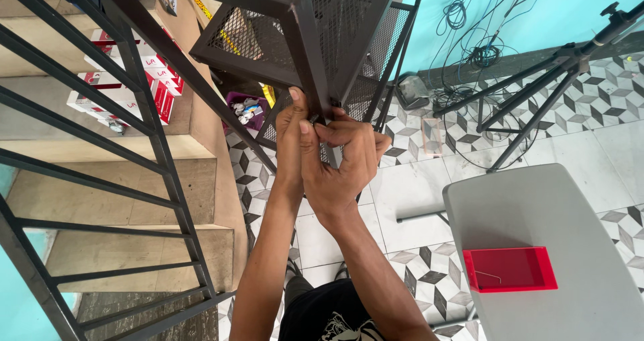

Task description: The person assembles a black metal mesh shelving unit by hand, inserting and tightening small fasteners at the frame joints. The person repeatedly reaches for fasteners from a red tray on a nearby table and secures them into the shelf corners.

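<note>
Nearest the lens, at the bottom centre of the frame, is the person's black printed shirt [329,314], cut off by the lower edge, with both forearms rising from it toward the middle. The left hand [290,136] and right hand [342,160] meet at the lower end of a dark metal angle post [310,52], part of a mesh-panelled metal frame [335,19] that fills the top centre. Both hands are pinched together on something small and dark at the post's foot; the fingers cover it, so what it is cannot be made out. The frame's upper part runs out of the top edge. At the left, a black stair railing [100,146] crosses in front of concrete steps, where red-and-white boxes [134,89] sit partly behind the bars. At lower right a grey table [537,207] holds a red tray [510,269] with a thin wire piece inside. A black tripod stand [537,86] spreads across the patterned floor tiles at upper right, with tangled cables [479,52] behind it.
</note>
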